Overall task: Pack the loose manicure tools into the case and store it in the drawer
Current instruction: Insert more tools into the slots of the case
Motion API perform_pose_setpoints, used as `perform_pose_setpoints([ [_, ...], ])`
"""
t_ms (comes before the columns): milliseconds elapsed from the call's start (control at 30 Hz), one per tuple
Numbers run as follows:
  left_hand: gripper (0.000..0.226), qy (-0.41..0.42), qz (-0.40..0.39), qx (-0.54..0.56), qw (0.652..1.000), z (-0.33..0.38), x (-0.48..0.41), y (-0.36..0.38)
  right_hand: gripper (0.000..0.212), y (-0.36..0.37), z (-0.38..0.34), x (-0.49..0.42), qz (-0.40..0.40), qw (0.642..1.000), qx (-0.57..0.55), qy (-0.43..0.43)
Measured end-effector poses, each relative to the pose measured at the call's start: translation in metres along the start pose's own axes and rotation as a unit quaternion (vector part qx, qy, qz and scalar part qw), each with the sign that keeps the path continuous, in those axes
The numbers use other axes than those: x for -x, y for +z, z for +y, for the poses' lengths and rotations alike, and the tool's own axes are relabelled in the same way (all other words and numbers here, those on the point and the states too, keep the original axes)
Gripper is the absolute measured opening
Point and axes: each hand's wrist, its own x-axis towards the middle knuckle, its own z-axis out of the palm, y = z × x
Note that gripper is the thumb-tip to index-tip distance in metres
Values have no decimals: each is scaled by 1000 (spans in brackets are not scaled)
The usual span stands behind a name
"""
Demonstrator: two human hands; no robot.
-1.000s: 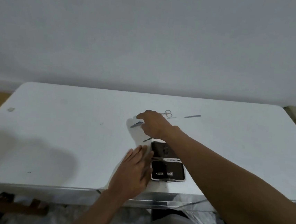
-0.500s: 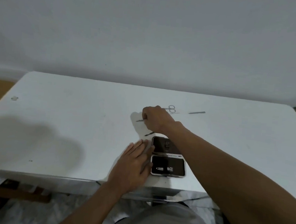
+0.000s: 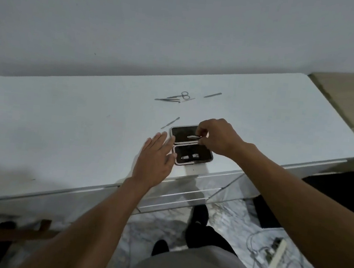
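A black manicure case (image 3: 185,132) lies open on the white table (image 3: 64,127), near its front edge. My right hand (image 3: 217,135) hovers over the far half and pinches a thin metal tool (image 3: 194,137) lying across it. The near half holds two small metal pieces (image 3: 190,156). My left hand (image 3: 155,160) rests flat with fingers apart against the case's left side. Loose on the table lie a slim tool (image 3: 170,122) just beyond the case, small scissors (image 3: 184,95) with thin tools (image 3: 167,99) beside them, and a nail file (image 3: 212,95).
A clear drawer front (image 3: 187,196) shows under the table edge. On the marble floor at the right lie a power strip (image 3: 276,259) and tangled cables. A brown strap (image 3: 10,233) lies at the lower left. A wall stands behind the table.
My right hand picked a thin tool off the table and brought it back over the far half of the case. The view shifted and tilted down. My left hand stayed beside the case.
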Motion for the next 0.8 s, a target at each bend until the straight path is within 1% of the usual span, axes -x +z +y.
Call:
perform_pose_setpoints([
  [100, 68, 19, -16, -38, 999, -1, 0, -2, 19, 1, 9, 17, -3, 1000, -6, 16],
  [200, 65, 42, -16, -98, 994, -9, 1, -4, 19, 5, 17, 22, -5, 1000, -6, 20],
  [267, 63, 48, -14, -118, 992, -15, 4, -4, 19, 7, 19, 22, -1, 1000, -5, 20],
  [633, 65, 28, -4, -94, 995, -20, 4, -2, 19, 22, 20, 22, 2, 1000, 28, 0],
  [800, 65, 23, -2, -79, 997, -18, 3, -3, 17, 18, 23, 21, 8, 1000, 15, -3],
])
